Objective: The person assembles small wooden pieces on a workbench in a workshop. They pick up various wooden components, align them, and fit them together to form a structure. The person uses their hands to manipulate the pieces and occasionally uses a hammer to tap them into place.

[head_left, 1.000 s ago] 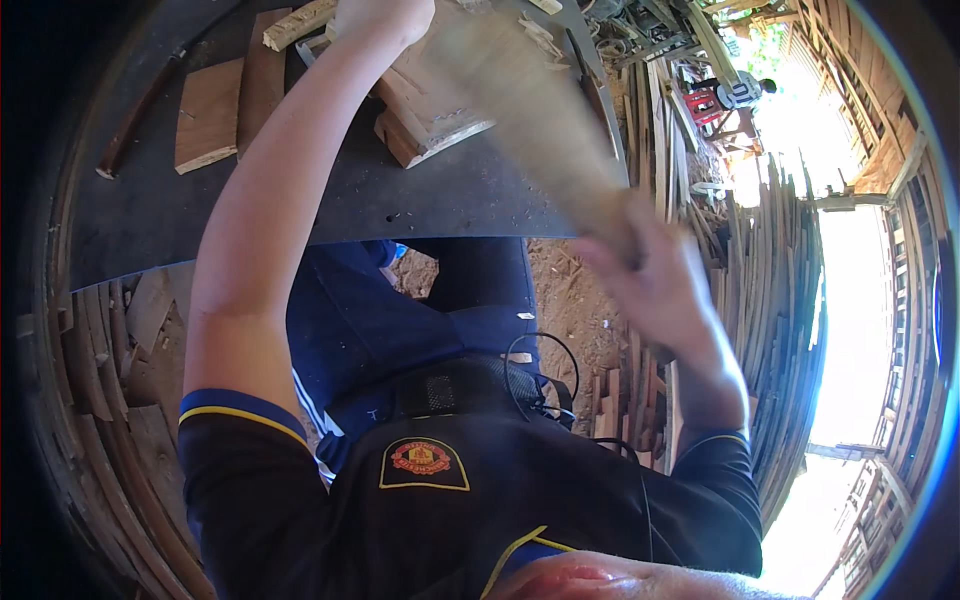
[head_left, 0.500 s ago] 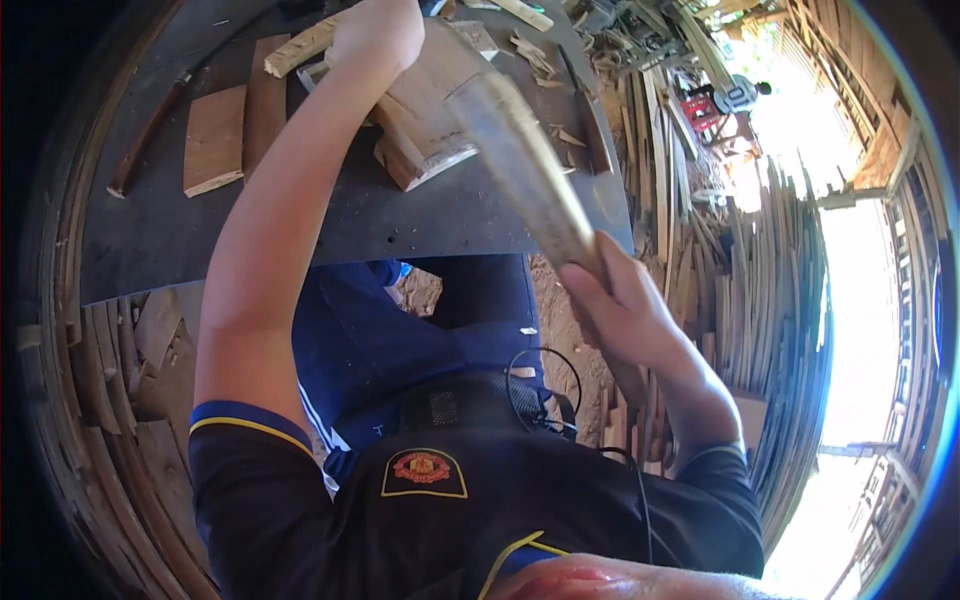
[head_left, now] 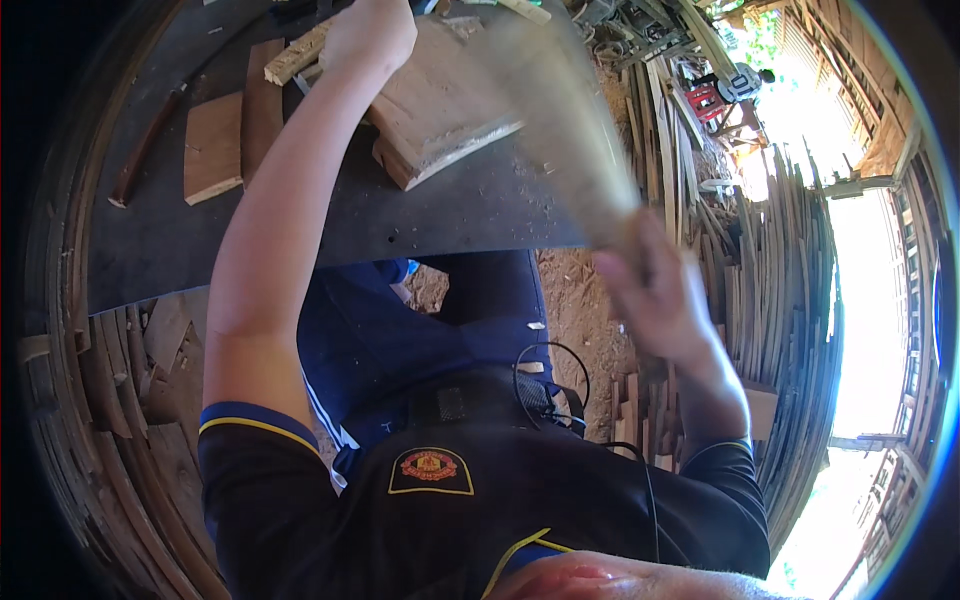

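Observation:
My right hand is closed round the lower part of a long wooden club, smeared by motion. Its thick end is raised in front of the right side of a broad wooden block with a pale, rough near edge. At the top of the view, beyond the block's left side, my left hand is closed. What it grips is hidden behind the fist and cut off by the frame. A short rough piece of wood lies just left of my left wrist.
On the dark tabletop, left of my left arm, are a flat board, a longer plank and a wooden-handled tool. Stacked wood strips stand at right. Farther off, a person is by a red chair.
The club and my right hand have swung right and up, away from the block's near edge. My left hand stays almost in place.

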`<state>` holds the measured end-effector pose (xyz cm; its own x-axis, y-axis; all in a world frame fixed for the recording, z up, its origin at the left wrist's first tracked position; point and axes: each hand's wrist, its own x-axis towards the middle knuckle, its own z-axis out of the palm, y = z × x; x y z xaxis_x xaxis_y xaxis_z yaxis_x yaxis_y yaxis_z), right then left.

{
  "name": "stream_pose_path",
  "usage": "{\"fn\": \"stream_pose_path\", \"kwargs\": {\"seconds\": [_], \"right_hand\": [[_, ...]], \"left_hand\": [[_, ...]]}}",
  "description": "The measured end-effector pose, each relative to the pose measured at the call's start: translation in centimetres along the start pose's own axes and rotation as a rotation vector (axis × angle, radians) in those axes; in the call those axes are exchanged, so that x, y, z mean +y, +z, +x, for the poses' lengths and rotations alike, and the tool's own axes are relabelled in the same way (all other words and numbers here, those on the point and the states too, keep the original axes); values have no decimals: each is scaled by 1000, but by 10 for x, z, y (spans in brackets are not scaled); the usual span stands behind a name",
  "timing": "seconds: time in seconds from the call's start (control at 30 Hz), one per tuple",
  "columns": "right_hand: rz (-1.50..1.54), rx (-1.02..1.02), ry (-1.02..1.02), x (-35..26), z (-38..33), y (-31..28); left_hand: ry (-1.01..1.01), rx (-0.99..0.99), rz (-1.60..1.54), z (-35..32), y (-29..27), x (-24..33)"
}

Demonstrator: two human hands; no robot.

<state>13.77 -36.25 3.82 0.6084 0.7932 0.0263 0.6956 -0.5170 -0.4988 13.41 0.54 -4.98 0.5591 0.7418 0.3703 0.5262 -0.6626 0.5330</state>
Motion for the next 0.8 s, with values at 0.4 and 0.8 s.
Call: {"fn": "stream_pose_path", "kwargs": {"seconds": [0.4, 0.8], "right_hand": [[-159, -311, 208, -19, -8, 24], [-90, 105, -369, 11, -17, 7]], "left_hand": [[9, 21, -60, 4, 5, -4], [13, 56, -71, 2, 5, -2]]}}
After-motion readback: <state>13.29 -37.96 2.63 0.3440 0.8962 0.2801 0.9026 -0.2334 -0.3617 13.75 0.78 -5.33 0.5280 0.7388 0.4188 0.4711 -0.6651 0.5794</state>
